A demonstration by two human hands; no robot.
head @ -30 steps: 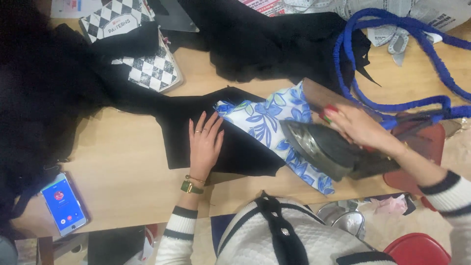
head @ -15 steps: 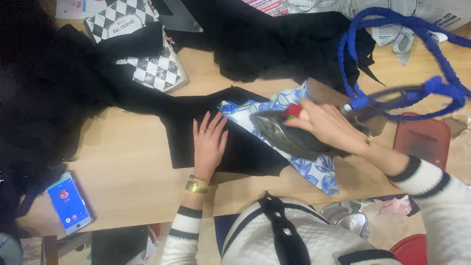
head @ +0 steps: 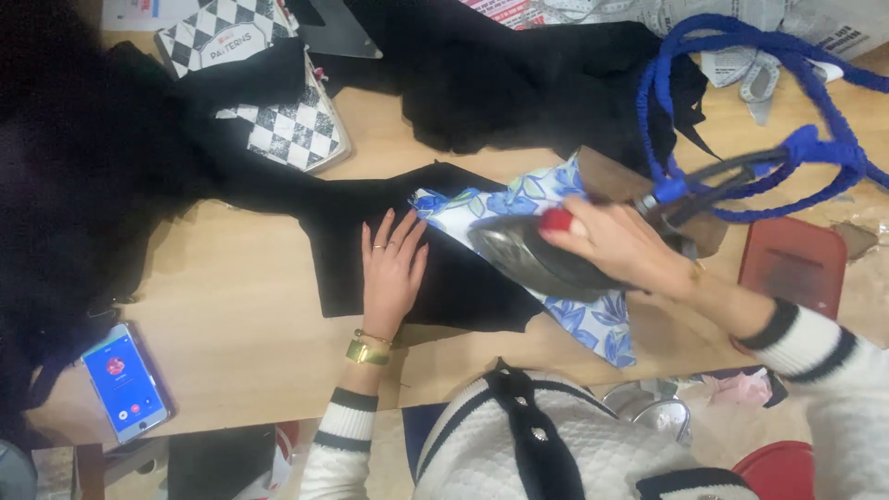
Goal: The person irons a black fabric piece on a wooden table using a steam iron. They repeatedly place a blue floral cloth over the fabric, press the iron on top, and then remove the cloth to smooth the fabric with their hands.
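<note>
The right hand (head: 616, 248) is closed around the handle of a dark metal iron (head: 537, 259), whose soleplate lies on a blue-and-white floral cloth (head: 519, 199); the iron's tip points toward the left hand. A blue braided cord (head: 741, 102) runs from the back of the iron and loops across the upper right of the wooden table (head: 231, 315). The left hand (head: 394, 268) lies flat and open, fingers spread, palm down on a piece of black fabric (head: 444, 287), gripping nothing; it wears a ring and a gold wristwatch (head: 368, 350). The floral cloth lies over the black fabric, just beside the left hand's fingertips, and reaches down toward the near table edge. Farther out, more black cloth (head: 93, 167) is heaped along the left and top of the table, partly covering a black-and-white checkered book (head: 296, 130). A smartphone (head: 125, 381) with a lit blue screen lies near the lower left table edge, well apart from both hands. A reddish-brown flat pad (head: 796, 264) sits to the right of the iron, beside the right forearm's striped sleeve (head: 815, 338).
</note>
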